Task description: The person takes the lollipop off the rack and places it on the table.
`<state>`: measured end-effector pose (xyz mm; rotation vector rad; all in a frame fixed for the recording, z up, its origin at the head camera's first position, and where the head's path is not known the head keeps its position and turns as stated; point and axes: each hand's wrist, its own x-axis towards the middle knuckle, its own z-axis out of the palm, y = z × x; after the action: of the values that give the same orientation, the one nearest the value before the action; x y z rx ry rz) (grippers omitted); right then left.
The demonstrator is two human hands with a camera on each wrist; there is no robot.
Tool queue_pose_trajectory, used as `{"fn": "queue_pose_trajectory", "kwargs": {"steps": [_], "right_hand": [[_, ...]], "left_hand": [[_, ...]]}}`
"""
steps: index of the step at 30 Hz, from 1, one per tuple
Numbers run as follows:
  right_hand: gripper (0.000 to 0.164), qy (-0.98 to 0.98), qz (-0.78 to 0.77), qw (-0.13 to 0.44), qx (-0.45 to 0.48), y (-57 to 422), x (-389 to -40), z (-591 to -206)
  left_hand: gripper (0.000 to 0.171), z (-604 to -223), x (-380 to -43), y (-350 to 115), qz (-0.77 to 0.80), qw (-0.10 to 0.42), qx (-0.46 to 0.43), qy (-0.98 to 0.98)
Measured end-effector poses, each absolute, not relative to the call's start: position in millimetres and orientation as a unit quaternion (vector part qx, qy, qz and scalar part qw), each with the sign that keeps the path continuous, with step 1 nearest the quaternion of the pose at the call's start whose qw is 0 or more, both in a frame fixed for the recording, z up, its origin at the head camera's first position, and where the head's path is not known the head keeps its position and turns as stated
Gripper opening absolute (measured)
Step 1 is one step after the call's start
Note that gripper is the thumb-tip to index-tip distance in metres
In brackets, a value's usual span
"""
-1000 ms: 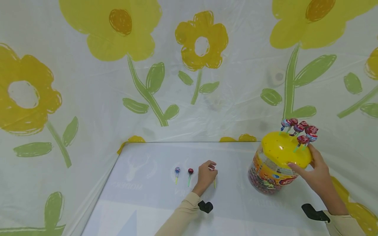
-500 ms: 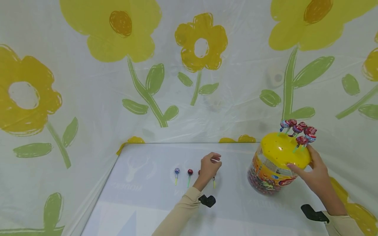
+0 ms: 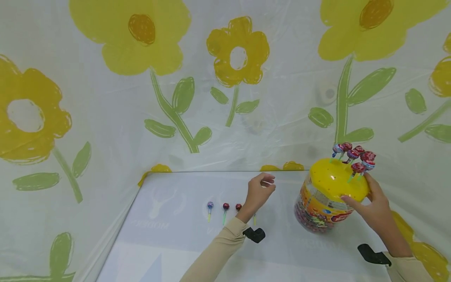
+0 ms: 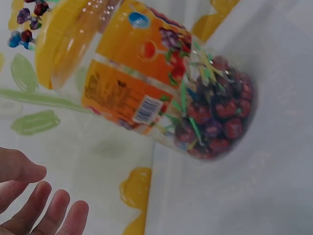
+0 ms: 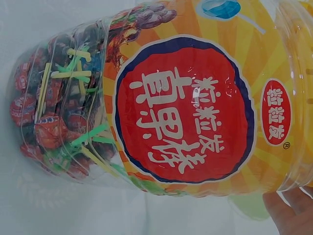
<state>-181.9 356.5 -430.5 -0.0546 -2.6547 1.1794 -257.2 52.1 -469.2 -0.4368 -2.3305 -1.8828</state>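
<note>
1. Lifted off the table since the earlier frames, the left hand [image 3: 258, 192] has left the row of loose lollipops and now hangs in the air between them and the candy jar [image 3: 325, 197], nearer the jar than it was.
2. Its fingers are loosely curled; in the left wrist view they are relaxed and spread with nothing between them, so it holds nothing.
3. The right hand [image 3: 371, 207] grips the jar by the edge of the yellow lid [image 3: 334, 178], thumb on the near side and fingers on top beside the upright lollipops, and holds it tilted toward the person's left.
4. Done so far, as far as the pictures show: a cluster of lollipops [image 3: 352, 156] stands stuck in holes at the far right side of the lid.
5. Left: most of the lid's small holes look unfilled, and loose lollipops lie on the table [image 3: 176, 235]: a blue one [image 3: 210, 205], a red one [image 3: 226, 206] and another red one [image 3: 238, 206], with one more stick just showing behind the left wrist. By my judgement the work is in an early to middle stage.
6. The jar is a clear plastic tub at the right side of the table, wrapped in an orange and yellow label with a big red oval, its bottom packed with wrapped red and purple lollipops on green and yellow sticks.
7. A white sheet printed with large yellow flowers [image 3: 239, 51] hangs behind and around the table.
</note>
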Motion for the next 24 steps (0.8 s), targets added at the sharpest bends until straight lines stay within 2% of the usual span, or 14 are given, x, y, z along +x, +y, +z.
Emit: {"fn": "queue_pose_trajectory", "kwargs": {"steps": [24], "right_hand": [[0.09,-0.909,0.4,0.119,-0.016,358.4,-182.0,-432.7]], "left_hand": [[0.021,-413.9,-252.6,97.7,-0.657,0.069,-0.223,-0.717]]}}
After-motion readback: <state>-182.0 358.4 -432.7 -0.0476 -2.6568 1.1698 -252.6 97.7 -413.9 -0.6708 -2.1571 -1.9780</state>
